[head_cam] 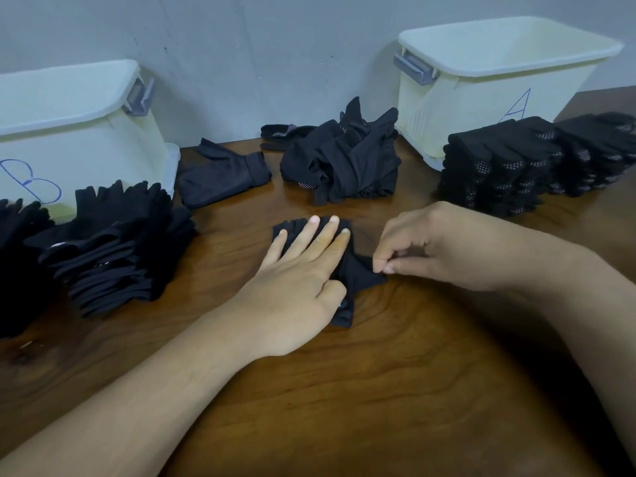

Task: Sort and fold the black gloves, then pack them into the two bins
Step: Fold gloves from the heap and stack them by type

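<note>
— What stands behind everything?

— A plain wall (275, 46), pale grey-blue, running across the whole far side. It carries a few small dark specks and a faint vertical line left of the middle.

— And underneath?

— A wooden table (378, 390), dark brown, with a strong swirling grain and a slight sheen. Its far edge meets the wall, and it fills the view from left to right.

— How is the light?

— Soft and even, with weak shadows. The near middle of the table glows a warmer brown, and the far right corner looks darker.
</note>
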